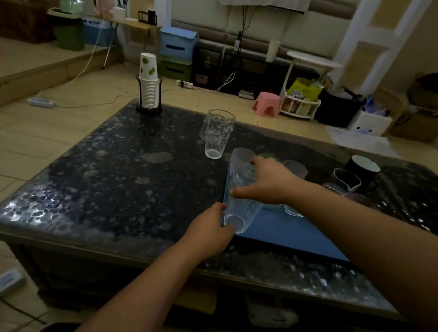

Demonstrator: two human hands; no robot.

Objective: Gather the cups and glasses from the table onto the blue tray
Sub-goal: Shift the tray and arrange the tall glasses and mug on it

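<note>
A blue tray [291, 234] lies on the dark pebble-patterned table [108, 180], near its front edge. My right hand [267, 181] grips the upper part of a tall clear glass [242, 214] standing at the tray's left corner. My left hand [212, 230] holds the same glass at its base. Another clear glass [216, 134] stands on the table beyond the tray. More clear glasses [295, 169] sit on the tray behind my right hand, partly hidden. A black cup with a white inside [363, 167] and a white-rimmed cup [347, 179] stand to the right.
A black holder with a stack of paper cups [149, 87] stands at the table's far corner. On the floor beyond are a pink stool [266, 102], a white rack [300, 106], boxes and cables. A power strip [4, 279] lies at the left.
</note>
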